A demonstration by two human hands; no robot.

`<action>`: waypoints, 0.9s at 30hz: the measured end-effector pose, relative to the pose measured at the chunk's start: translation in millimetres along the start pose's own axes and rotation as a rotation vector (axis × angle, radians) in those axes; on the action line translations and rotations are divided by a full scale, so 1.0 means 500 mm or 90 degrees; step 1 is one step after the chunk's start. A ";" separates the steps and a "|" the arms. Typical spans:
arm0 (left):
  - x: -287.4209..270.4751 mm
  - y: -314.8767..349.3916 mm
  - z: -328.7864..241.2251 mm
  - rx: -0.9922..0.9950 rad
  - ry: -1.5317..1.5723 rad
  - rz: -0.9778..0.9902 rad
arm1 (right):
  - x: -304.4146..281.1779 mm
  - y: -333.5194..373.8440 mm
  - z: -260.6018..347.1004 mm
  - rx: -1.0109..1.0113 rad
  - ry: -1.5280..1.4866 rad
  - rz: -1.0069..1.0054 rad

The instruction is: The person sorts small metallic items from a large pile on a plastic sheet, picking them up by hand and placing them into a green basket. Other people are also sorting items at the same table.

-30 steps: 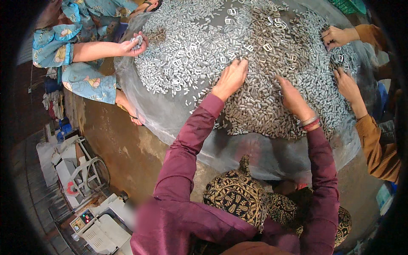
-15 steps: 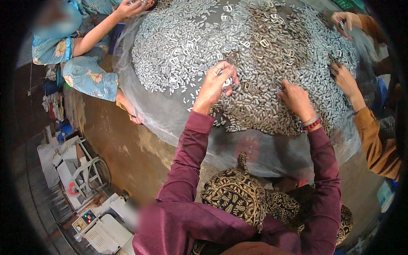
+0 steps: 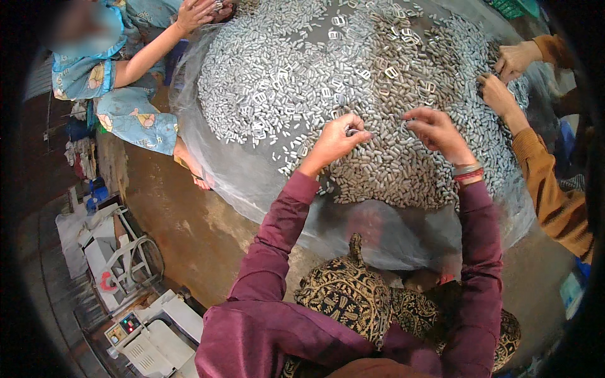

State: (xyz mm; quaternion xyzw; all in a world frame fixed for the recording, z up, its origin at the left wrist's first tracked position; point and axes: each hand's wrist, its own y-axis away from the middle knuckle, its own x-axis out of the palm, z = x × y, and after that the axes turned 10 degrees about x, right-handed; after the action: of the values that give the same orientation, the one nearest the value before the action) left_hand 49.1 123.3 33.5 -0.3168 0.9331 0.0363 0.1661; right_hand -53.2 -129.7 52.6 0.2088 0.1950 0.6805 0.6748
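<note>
A large heap of small grey metal cylinders (image 3: 384, 183) lies spread in front of me, with several flat metal slide buckles (image 3: 391, 72) scattered over it. Above the near part of the heap, my left hand (image 3: 340, 143) is closed round a silvery metal buckle, only an edge of which shows between thumb and fingers. My right hand (image 3: 438, 133) hovers just to the right, fingers curled toward the thumb and facing the left hand. Something small and greyish seems to sit at its fingertips, too small to name.
Clear plastic sheeting (image 3: 220, 189) edges the heap. At the right, a co-worker's hands (image 3: 501, 94) touch the pieces; at the far left, another person in blue patterned clothes (image 3: 135, 123) sits with hands raised. A beige machine (image 3: 154, 346) stands lower left, and a green basket (image 3: 507, 7) top right.
My right hand has lifted off the heap, and its fingers have loosened from a tight pinch. My left hand has shifted right and nearer to me. The co-worker's hands at right have come together.
</note>
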 end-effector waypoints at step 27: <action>-0.032 -0.146 -0.046 -0.067 0.053 -0.012 | 0.019 -0.225 0.015 -0.159 0.422 -0.411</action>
State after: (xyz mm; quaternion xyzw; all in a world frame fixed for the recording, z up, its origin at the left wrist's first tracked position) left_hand 98.1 70.5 63.1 -0.3353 0.9329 0.0708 0.1106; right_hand 45.0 -118.9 -2.6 -0.1731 0.3712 0.4840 0.7733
